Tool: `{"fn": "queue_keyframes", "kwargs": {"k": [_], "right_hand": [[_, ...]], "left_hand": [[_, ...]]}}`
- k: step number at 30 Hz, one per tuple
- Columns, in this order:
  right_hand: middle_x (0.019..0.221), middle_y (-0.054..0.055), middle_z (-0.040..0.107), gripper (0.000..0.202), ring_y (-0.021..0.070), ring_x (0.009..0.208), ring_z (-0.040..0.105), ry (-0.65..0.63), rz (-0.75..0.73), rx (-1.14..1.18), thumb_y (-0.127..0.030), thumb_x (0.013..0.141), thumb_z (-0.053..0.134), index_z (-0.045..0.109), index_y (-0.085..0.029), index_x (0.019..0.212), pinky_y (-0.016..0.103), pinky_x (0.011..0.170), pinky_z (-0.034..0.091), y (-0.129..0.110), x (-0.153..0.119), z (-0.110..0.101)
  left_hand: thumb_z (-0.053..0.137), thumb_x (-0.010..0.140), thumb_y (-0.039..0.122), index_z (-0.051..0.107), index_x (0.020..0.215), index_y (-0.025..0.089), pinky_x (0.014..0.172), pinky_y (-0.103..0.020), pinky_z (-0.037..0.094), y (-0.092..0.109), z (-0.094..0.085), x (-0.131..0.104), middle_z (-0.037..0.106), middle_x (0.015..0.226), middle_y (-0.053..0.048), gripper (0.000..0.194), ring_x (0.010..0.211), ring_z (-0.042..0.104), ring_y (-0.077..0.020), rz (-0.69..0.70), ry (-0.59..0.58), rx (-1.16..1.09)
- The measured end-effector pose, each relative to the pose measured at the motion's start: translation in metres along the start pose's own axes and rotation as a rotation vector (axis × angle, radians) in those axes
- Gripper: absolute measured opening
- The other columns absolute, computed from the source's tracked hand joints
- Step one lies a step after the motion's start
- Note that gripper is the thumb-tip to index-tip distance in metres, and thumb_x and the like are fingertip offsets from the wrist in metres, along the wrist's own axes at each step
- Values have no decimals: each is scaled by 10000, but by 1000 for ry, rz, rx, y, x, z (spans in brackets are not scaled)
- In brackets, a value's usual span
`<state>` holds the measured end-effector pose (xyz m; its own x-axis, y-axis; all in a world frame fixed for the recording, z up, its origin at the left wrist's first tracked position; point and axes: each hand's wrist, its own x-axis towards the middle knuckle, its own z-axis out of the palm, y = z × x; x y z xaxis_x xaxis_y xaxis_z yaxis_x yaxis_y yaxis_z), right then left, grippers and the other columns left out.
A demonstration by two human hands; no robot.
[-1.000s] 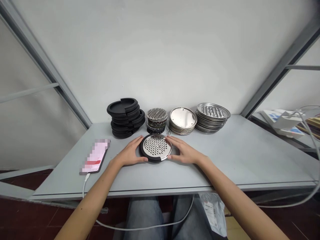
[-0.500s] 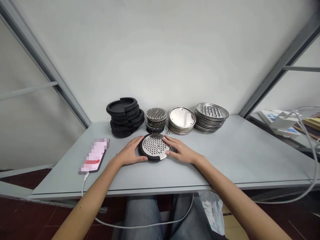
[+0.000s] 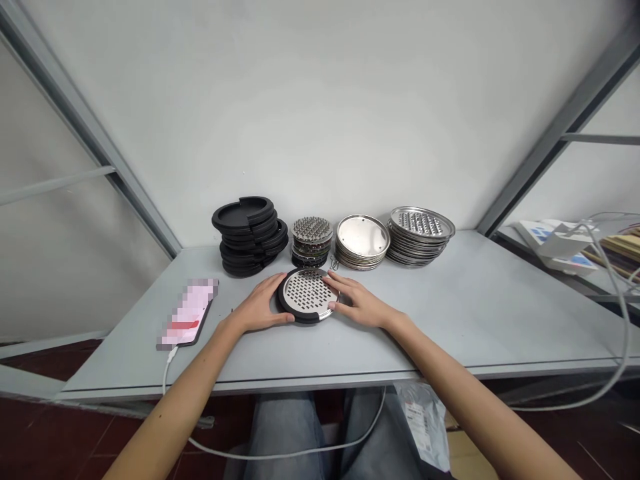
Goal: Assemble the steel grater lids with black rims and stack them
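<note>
A round metal grater plate (image 3: 311,291) with rows of slots lies flat on the table in front of me, set in a black holder (image 3: 300,316) that rims its left and lower side. My left hand (image 3: 263,303) curves round the holder's left edge, thumb at the near side and fingers at the far side. On the plate's right edge rests my right hand (image 3: 359,300), its fingers over the top and thumb lower down. Just behind are a stack of small grater discs (image 3: 313,230) and a stack of smooth metal discs (image 3: 363,237).
Black holders (image 3: 245,230) are piled at the back left. Larger grater plates (image 3: 421,230) form a stack at the back right. A phone (image 3: 189,313) on a white cable (image 3: 173,353) lies at the left. A small wire clip (image 3: 334,263) sits between the middle stacks.
</note>
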<state>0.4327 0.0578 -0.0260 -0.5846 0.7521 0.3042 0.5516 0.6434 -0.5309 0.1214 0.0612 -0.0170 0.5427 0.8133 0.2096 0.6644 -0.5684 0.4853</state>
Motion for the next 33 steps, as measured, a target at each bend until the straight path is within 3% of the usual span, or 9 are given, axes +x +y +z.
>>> {"fn": "queue_keyframes", "kwargs": {"k": [6,13,19,27,33], "right_hand": [[1549,173,297,891,342,1439,262,-15,-22,-21,-602,826,600,261,-158,1520,550,1158,268,2,-1,-1],[1542,196,291,873,340,1433,278,-13,-19,-32,-609,821,603,319,-136,1498,536,1158,274,2,-1,-1],[1536,187,306,861,356,1431,276,-25,13,-94,-631,832,570,291,-179,1510,626,1146,196,-5,-1,-1],[1528,209,317,869,370,1407,325,23,7,-46,-627,806,605,351,-152,1487,571,1131,302,-5,-1,2],[1521,225,323,890,360,1410,323,29,13,-61,-633,800,609,357,-118,1481,548,1139,309,-8,1,3]], "left_hand": [[746,632,675,202,1532,212,1164,-542,259,-1,1,0,246,1574,-152,1149,1430,252,-390,-6,-25,15],[722,660,683,181,1534,211,1159,-535,266,1,4,0,288,1554,-151,1131,1421,272,-379,5,-15,30],[714,638,713,157,1540,198,1164,-547,248,0,6,0,263,1565,-165,1179,1429,251,-396,-28,-24,47],[731,634,695,192,1533,213,1154,-553,264,-1,7,0,290,1558,-154,1154,1416,284,-396,-13,10,40],[717,645,702,178,1532,205,1153,-532,282,5,5,1,318,1545,-150,1150,1401,314,-389,18,17,68]]}}
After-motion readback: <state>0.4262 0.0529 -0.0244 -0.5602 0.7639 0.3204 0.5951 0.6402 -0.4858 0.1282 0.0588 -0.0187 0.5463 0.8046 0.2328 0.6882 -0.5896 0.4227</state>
